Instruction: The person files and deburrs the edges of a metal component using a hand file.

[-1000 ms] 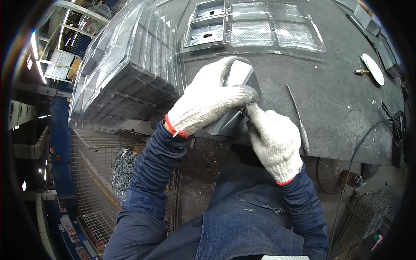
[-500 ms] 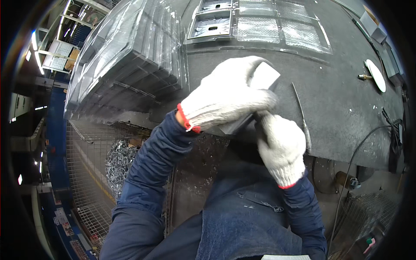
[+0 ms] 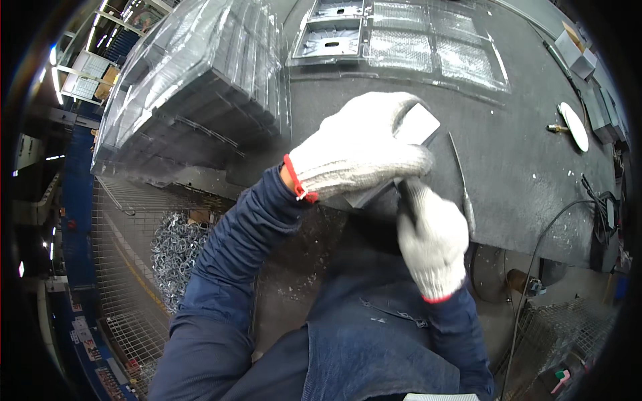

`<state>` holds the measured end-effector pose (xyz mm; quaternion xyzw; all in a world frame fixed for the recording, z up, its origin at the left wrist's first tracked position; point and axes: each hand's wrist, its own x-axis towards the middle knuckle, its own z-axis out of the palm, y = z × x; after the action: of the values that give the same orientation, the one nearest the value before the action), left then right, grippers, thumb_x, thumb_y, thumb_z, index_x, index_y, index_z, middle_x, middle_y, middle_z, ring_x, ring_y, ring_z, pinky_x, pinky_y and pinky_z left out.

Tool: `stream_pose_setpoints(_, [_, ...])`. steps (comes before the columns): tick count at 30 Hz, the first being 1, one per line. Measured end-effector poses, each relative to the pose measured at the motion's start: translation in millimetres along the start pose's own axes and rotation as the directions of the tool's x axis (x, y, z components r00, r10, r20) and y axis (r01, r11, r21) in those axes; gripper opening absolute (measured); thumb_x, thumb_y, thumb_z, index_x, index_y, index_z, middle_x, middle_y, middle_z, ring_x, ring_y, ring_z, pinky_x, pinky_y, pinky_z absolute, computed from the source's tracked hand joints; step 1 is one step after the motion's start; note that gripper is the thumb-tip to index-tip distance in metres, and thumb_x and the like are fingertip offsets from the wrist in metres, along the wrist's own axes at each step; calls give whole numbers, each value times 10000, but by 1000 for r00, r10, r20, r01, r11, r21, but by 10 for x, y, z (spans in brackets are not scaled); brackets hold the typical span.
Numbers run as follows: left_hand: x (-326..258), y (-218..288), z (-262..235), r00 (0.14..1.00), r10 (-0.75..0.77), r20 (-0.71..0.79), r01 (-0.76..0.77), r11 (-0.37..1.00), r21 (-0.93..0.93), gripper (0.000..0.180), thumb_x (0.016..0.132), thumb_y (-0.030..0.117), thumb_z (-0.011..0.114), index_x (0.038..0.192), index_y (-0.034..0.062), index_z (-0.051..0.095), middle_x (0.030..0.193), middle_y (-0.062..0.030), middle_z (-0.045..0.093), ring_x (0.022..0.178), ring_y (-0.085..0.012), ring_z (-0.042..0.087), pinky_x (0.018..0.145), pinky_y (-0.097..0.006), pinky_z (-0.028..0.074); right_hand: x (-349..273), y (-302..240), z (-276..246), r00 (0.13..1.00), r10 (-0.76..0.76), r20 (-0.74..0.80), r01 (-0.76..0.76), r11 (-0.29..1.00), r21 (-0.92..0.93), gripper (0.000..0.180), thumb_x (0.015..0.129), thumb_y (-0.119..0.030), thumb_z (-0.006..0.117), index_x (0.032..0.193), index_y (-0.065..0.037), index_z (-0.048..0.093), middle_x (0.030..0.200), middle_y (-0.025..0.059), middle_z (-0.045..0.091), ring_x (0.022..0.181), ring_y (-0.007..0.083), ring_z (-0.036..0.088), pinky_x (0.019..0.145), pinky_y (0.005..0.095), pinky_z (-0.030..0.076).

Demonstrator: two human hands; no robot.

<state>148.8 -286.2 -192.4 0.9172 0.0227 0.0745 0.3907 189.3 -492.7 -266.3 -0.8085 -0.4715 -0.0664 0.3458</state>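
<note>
At the centre of the frame, over the near edge of the table (image 3: 528, 180), we have our gloved left hand (image 3: 364, 144) clamped around an angular grey piece (image 3: 418, 125). Our right hand (image 3: 433, 237), just below and to the right, curls its fingers under the left thumb, and we cannot tell whether they grip anything. We see a slender pointed tool (image 3: 461, 180) lying right of centre and stacked clear trays (image 3: 194, 87) at upper left.
</note>
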Motion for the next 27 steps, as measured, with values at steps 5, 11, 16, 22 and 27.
stream_pose_setpoints(5, [4, 35, -24, 979, -203, -10, 202, 979, -37, 688, 811, 438, 831, 1309, -22, 715, 1209, -247, 744, 1137, -371, 714, 1007, -445, 561, -9, -76, -160, 994, 35, 108, -35, 999, 0, 267, 914, -18, 750, 1177, -61, 741, 904, 160, 756, 806, 367, 734, 734, 466, 575])
stream_pose_setpoints(11, [19, -8, -21, 988, -153, -24, 152, 988, -25, 668, 826, 378, 872, 1325, -34, 705, 1117, -202, 762, 1029, -249, 715, 959, -391, 557, -312, 29, -338, 992, 87, -88, -63, 966, 252, 331, 874, 33, 784, 1195, -39, 748, 929, 143, 773, 801, 342, 762, 734, 408, 602])
stream_pose_setpoints(16, [-10, 23, -91, 974, -159, -162, 165, 986, 23, 597, 859, 342, 852, 1294, -40, 709, 1078, -170, 772, 976, -218, 716, 911, -375, 571, -403, 90, -341, 987, 140, -80, -109, 946, 306, 291, 866, 66, 796, 1147, -1, 762, 1050, 186, 802, 919, 351, 794, 841, 395, 617])
stream_pose_setpoints(22, [-173, -21, -150, 919, -347, -189, 263, 894, -364, 505, 909, 302, 814, 1271, -35, 715, 1065, -94, 763, 943, -146, 700, 874, -316, 569, -333, 158, -264, 989, 117, -96, -79, 940, 331, 348, 855, 61, 821, 1195, 7, 773, 1041, 190, 798, 912, 342, 791, 831, 391, 613])
stream_pose_setpoints(27, [-300, 20, -282, 893, -412, -179, 329, 872, -362, 620, 858, 233, 804, 1406, -26, 672, 1180, -106, 731, 1048, -164, 683, 944, -332, 566, -145, 70, -252, 995, 66, -69, -37, 930, 366, 321, 870, 73, 810, 1182, 7, 781, 1062, 181, 807, 951, 323, 799, 864, 386, 618])
